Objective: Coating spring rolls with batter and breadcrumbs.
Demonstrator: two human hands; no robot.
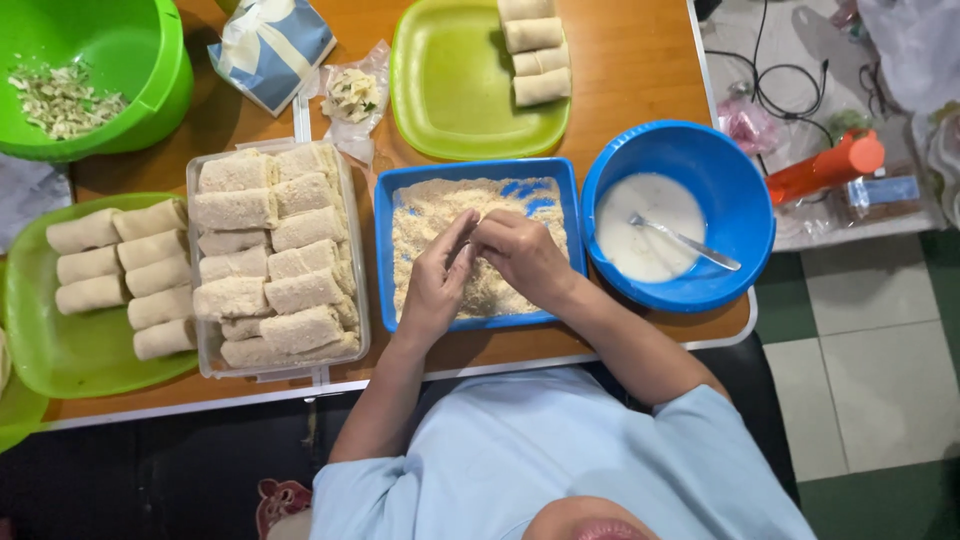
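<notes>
- Step in hand, as I'm reading it: the crumbing stage. Both hands are working over the blue tray (478, 170) of breadcrumbs (428, 215), mid-table, near edge.
- Left hand (435, 285) is curling, fingers pointing far and right, tips meeting the other hand just above the crumbs.
- Right hand (525, 255) is half-closing, knuckles up, fingertips tucking in against the left's.
- Can't tell if either is gripping anything: whatever's between the fingers is hidden. Could be a pinch of crumbs or a small piece being rubbed off.
- No roll is showing in the tray; crumbs are lying thick on the left side, w/ bare blue showing at the far right corner.
- Blue bowl (740, 200) is sitting just right of the tray, holding white batter (640, 225) w/ a spoon (690, 242) resting in it.
- Clear container (355, 240) just left of the tray is filling up w/ crumbed rolls (270, 260), stacked close.
- Green plate (60, 350) at far left of the table is carrying plain rolls (110, 265), uncoated.
- Second green plate (450, 90), far side, is holding a few more plain rolls (535, 50) at its right edge.
- Next move, my guess: it's calling for a plain roll to be going through the batter, then into the crumbs, so hands should be shaking clean and reaching out, prob. to either plate.
- Care needed: fingers are looking crumb-coated, so grip on a wet roll may be getting clumpy.
</notes>
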